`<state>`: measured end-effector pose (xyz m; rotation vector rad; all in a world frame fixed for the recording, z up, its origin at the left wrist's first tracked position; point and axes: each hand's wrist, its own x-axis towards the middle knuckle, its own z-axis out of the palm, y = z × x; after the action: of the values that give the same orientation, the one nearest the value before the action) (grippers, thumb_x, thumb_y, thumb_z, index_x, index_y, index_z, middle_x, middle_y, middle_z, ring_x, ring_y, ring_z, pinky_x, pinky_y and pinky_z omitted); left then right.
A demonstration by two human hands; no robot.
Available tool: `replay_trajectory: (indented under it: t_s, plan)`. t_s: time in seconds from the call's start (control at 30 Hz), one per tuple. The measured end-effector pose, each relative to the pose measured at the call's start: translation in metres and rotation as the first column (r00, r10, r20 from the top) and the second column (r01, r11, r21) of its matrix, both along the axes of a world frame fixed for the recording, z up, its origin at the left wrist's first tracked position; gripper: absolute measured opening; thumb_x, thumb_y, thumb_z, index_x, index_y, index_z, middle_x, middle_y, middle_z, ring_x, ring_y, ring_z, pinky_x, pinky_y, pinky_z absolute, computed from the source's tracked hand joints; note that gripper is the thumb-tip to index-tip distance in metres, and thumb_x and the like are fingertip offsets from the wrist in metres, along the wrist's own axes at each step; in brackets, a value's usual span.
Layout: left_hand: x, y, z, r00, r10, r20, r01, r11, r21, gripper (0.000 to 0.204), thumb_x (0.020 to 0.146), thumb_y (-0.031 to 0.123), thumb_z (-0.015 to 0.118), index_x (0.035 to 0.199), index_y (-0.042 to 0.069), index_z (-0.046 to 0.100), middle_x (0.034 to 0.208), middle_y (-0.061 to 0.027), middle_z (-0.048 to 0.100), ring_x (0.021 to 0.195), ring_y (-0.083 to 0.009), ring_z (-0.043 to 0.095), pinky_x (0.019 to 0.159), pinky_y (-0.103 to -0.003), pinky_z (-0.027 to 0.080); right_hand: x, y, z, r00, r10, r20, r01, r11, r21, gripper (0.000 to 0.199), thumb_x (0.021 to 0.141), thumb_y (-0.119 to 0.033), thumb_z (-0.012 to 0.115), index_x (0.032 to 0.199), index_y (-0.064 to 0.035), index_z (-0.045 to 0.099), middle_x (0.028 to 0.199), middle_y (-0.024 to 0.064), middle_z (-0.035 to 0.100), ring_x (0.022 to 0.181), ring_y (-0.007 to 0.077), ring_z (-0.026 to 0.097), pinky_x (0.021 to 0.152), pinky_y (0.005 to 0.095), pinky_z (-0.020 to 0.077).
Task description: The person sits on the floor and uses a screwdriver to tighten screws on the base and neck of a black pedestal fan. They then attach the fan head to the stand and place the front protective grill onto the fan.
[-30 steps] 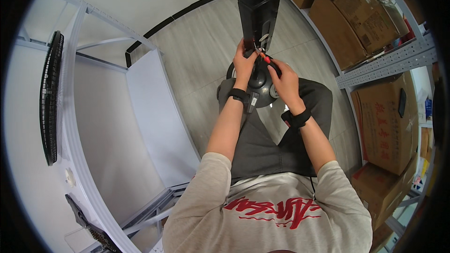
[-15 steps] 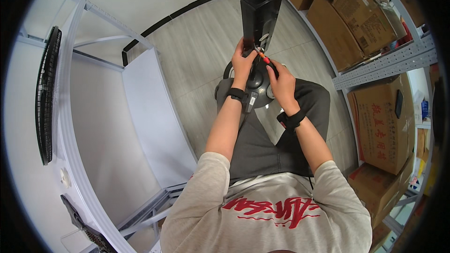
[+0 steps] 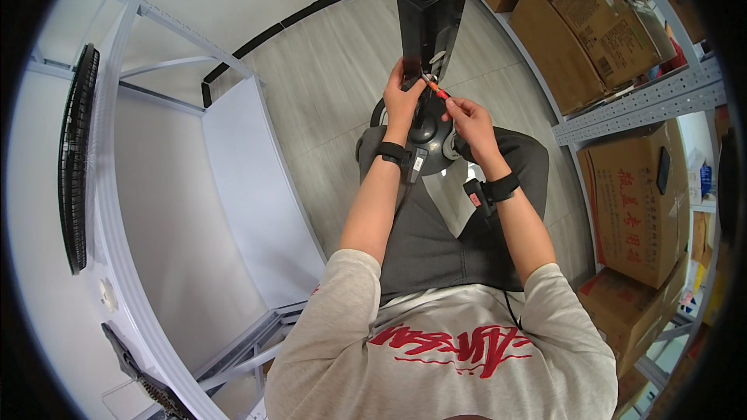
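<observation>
A tall black appliance column (image 3: 424,27) rises from a round dark glossy base (image 3: 425,131) in front of me, between my knees. My left hand (image 3: 401,103) is closed around the column's lower end, its thumb toward the open-looking part on the right side. My right hand (image 3: 473,126) pinches a slim tool with a red and orange handle (image 3: 438,91), which looks like a screwdriver. Its tip points up and left, reaching the lower column beside my left thumb. Fingers hide the tool's rear end, and what the tip touches is too small to tell.
Cardboard boxes (image 3: 634,202) fill the metal shelving (image 3: 646,101) on the right, a dark phone-like object (image 3: 663,171) on one of them. A white shelf frame (image 3: 249,194) stands at left, with a round black grille (image 3: 79,159) at its far side. Grey tiled floor (image 3: 331,70) lies between.
My right hand has turned and shifted its grip, with fingertips now pinching the handle and its wrist lower and further right. The left hand and the column have hardly moved.
</observation>
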<state>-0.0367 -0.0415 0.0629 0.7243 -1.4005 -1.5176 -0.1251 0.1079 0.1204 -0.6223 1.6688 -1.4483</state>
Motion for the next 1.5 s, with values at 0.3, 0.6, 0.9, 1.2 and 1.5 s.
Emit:
replay_trajectory:
  t_s: [0.3,0.6,0.9,1.2,1.5]
  plan:
    - [0.000,0.005,0.007,1.000,-0.011,0.020,0.011,1.000,0.007,0.058,0.083,0.014,0.079,0.132,-0.003,0.053,0.121,-0.0083,0.064,0.111,-0.0170,0.059,0.100,-0.032,0.044,-0.002,0.023,0.000,0.909,-0.126,-0.397,0.145,0.989,0.017,0.032,0.093,-0.026,0.067,0.114,-0.0020,0.069,0.081,0.0082,0.073,0.073,0.0130,0.068,0.067,0.0284,0.0506]
    - [-0.004,0.009,0.011,0.997,0.055,0.061,-0.053,0.998,-0.028,0.066,0.081,0.014,0.081,0.136,-0.003,0.049,0.125,-0.0113,0.062,0.113,-0.0187,0.059,0.101,-0.034,0.045,-0.034,0.022,0.013,0.767,-0.175,-0.617,0.239,0.971,0.021,0.029,0.091,-0.025,0.070,0.112,-0.0060,0.071,0.075,0.0100,0.068,0.065,0.0168,0.063,0.062,0.0309,0.0478]
    - [-0.003,0.009,0.013,0.998,0.024,0.064,-0.025,1.000,0.011,0.067,0.081,0.015,0.081,0.137,-0.004,0.048,0.129,-0.0123,0.060,0.117,-0.0201,0.058,0.105,-0.035,0.041,-0.039,0.007,0.017,0.730,-0.161,-0.664,0.187,0.982,-0.033,0.027,0.091,-0.023,0.070,0.113,-0.0079,0.071,0.081,0.0119,0.069,0.068,0.0221,0.064,0.064,0.0335,0.0480]
    - [-0.004,0.007,0.009,0.998,0.028,0.060,-0.028,1.000,0.009,0.068,0.081,0.013,0.081,0.138,-0.005,0.047,0.128,-0.0118,0.061,0.116,-0.0194,0.058,0.104,-0.034,0.041,-0.053,0.001,0.008,0.873,-0.101,-0.477,0.159,0.984,0.084,0.031,0.092,-0.029,0.069,0.115,-0.0081,0.071,0.084,0.0090,0.070,0.070,0.0161,0.060,0.064,0.0290,0.0477]
    - [-0.004,0.006,0.010,0.999,0.020,0.047,-0.020,1.000,-0.003,0.066,0.081,0.012,0.081,0.136,-0.005,0.048,0.127,-0.0114,0.061,0.115,-0.0190,0.058,0.103,-0.034,0.042,-0.042,0.003,0.006,0.449,-0.195,-0.872,0.137,0.979,-0.148,0.028,0.091,-0.023,0.070,0.113,-0.0061,0.070,0.092,0.0140,0.070,0.071,0.0271,0.065,0.064,0.0339,0.0492]
